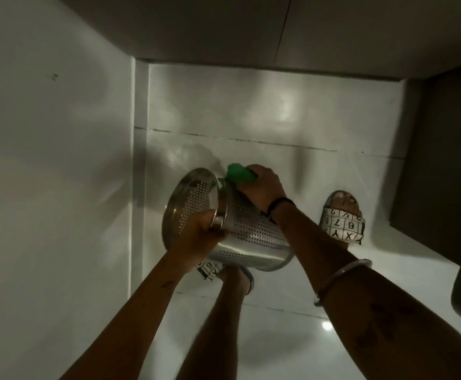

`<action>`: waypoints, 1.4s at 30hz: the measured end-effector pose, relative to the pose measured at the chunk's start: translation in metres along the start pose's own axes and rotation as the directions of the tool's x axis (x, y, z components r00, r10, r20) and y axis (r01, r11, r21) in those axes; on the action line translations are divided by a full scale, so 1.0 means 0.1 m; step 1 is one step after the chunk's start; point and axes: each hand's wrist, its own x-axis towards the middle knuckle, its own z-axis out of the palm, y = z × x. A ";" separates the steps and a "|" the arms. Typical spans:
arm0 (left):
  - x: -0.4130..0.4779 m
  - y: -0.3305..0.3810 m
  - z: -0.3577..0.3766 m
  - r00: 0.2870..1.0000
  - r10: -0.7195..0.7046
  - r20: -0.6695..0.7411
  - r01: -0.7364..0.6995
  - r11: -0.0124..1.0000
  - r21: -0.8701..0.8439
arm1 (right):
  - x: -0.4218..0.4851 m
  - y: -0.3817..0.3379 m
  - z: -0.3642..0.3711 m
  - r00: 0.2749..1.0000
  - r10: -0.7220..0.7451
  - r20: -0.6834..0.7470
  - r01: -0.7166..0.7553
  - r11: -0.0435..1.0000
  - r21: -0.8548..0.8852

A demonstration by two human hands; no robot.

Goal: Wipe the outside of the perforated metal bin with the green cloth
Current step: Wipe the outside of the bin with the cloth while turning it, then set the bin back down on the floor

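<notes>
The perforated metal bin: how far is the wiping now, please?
Done: nothing can be judged clean in this dim view. In hand: the left hand holds the perforated metal bin tilted off the floor at its rim, while the right hand presses the green cloth on its outer wall. Left: the underside, hidden here, and probably the rest of the wall.

Both your bare forearms reach forward and down. Your left hand (199, 231) curls tight, fingers closed in a grip. Your right hand (262, 187) arches palm-down, fingers clenched (a dark band circles that wrist, a silver bangle sits higher up the forearm).
</notes>
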 end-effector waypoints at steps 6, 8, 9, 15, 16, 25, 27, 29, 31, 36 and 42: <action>-0.09 0.16 -0.20 0.964 0.192 -0.181 -0.158 0.970 0.185 | -0.22 -0.61 -0.79 0.945 -0.102 0.311 -0.219 0.510 0.832; 0.03 0.16 -0.22 0.950 0.207 -0.235 -0.140 0.953 0.270 | -0.29 -0.76 -0.98 0.929 -0.126 0.349 -0.265 0.431 0.862; 0.10 0.18 -0.24 0.938 0.221 -0.266 -0.132 0.940 0.314 | -0.33 -0.85 -1.03 0.920 -0.149 0.362 -0.272 0.424 0.864; 0.48 0.41 -0.42 0.932 0.218 -0.288 -0.109 0.930 0.350 | -0.70 -1.44 -1.23 0.886 -0.319 0.337 -0.181 0.431 0.884; 0.45 0.47 -0.47 0.949 0.172 -0.264 -0.076 0.938 0.338 | -0.83 -1.52 -1.28 0.889 -0.336 0.311 -0.147 0.434 0.889; -1.61 1.88 -1.53 0.882 0.358 -0.305 -0.269 0.916 0.298 | -2.81 -3.05 -1.99 0.874 -0.434 0.218 0.096 0.594 0.798; -2.10 2.09 -1.78 0.758 0.499 -0.419 -0.330 0.849 0.413 | -3.21 -3.30 -2.15 0.823 -0.543 0.167 0.228 0.585 0.778; -2.78 2.48 -2.16 0.568 0.600 -0.563 -0.373 0.798 0.474 | -3.77 -3.61 -2.38 0.762 -0.643 0.076 0.369 0.527 0.765; -3.38 2.96 -2.57 0.268 0.773 -0.575 -0.400 0.632 0.663 | -4.32 -4.03 -2.66 0.682 -0.727 -0.083 0.593 0.483 0.644; -4.40 3.94 -3.13 -0.053 0.906 -0.419 -0.278 0.390 0.878 | -4.81 -4.75 -3.09 0.270 -0.881 -0.389 0.830 0.418 -0.369; -4.85 4.49 -3.24 0.089 0.887 -0.453 -0.208 0.462 0.862 | -4.25 -4.88 -3.24 0.601 -0.782 -0.165 0.286 0.403 -0.869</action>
